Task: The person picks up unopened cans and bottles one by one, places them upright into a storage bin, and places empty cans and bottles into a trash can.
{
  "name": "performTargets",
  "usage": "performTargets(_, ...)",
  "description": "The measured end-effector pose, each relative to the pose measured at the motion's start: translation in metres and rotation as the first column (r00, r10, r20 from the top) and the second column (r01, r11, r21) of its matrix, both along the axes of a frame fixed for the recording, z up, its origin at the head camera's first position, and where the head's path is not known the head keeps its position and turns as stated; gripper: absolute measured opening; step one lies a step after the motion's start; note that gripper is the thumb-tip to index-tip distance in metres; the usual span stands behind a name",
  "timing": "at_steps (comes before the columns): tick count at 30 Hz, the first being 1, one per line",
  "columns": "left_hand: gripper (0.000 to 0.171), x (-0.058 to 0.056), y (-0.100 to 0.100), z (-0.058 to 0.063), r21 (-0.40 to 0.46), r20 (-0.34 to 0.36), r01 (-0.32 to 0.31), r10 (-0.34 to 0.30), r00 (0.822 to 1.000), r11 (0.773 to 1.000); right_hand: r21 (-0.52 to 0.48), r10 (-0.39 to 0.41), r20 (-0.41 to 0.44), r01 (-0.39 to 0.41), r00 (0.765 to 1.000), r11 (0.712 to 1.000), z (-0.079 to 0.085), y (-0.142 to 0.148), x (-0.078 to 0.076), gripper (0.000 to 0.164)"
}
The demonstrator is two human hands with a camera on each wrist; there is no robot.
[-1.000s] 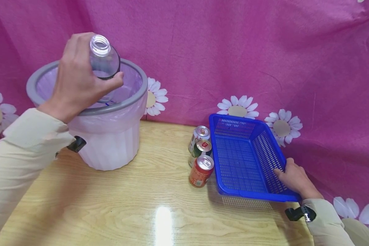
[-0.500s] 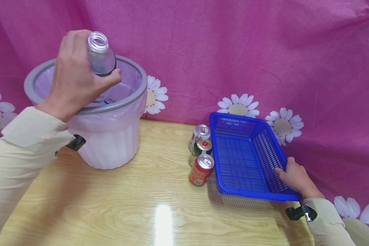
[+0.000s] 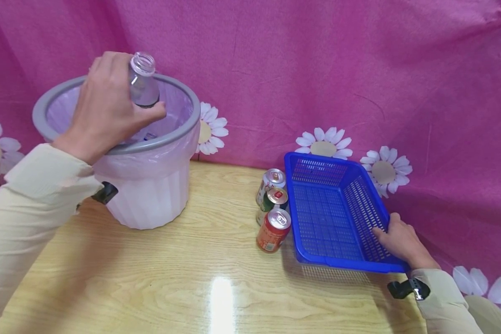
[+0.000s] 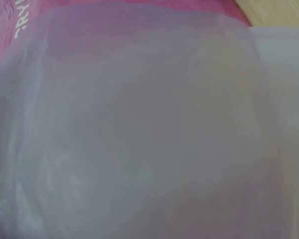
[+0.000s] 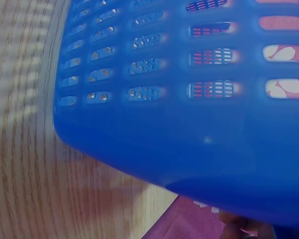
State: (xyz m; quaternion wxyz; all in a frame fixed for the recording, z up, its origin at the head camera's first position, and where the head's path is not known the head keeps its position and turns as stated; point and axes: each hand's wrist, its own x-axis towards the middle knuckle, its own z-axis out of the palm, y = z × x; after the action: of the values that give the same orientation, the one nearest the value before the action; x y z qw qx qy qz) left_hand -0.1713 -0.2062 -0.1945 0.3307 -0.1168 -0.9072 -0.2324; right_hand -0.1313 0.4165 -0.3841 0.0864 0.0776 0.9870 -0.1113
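In the head view my left hand (image 3: 106,102) grips a clear plastic bottle (image 3: 144,88) over the mouth of the waste bin (image 3: 154,185). The bottle's neck points up with no cap on it, and its lower part is hidden. At the right, my right hand (image 3: 402,239) holds the side rim of a blue plastic basket (image 3: 330,227), thumb on the inside. The basket's slotted wall (image 5: 164,129) fills most of the right wrist view. Cloudy liner film (image 4: 149,119) covers nearly all of the left wrist view, so the hand is not visible there.
Left of the basket, three drink cans stand in a row: a white can (image 3: 271,185), a green can (image 3: 274,204) and a red can (image 3: 273,232). The wooden table (image 3: 171,278) ends at a pink flowered cloth (image 3: 250,83). A small blue-marked item (image 3: 149,136) shows inside the bin.
My left hand and the bottle have risen slightly, then come down and a little to the right over the bin. The right hand, basket and cans have stayed in place.
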Motion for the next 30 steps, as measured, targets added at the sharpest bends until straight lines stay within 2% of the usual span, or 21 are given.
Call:
performTargets(12, 0.068, -0.004, -0.0018, 0.0003, -0.094, 0.127, 0.0, 0.012, 0.992, 0.996, 0.002, 0.001, -0.004, -0.001, 1.0, 1.0, 0.0002, 0.0002, 0.0005, 0.066)
performTargets(18, 0.07, -0.0035, -0.0018, -0.0003, -0.1, 0.14, -0.002, 0.016, 0.99, 0.995, -0.001, 0.001, 0.0, -0.001, 1.0, 1.0, 0.001, 0.0, 0.0012, 0.066)
performTargets(24, 0.078, -0.0025, 0.0009, 0.0024, -0.087, 0.167, -0.01, 0.024, 0.986, 0.996, -0.001, -0.002, 0.007, 0.002, 1.0, 1.0, 0.0035, -0.0002, 0.0025, 0.066)
performTargets(30, 0.076, -0.0022, 0.0029, 0.0016, -0.071, 0.148, -0.013, 0.024, 0.989, 0.997, -0.002, -0.002, 0.008, 0.002, 1.0, 1.0, 0.0025, 0.0007, 0.0042, 0.065)
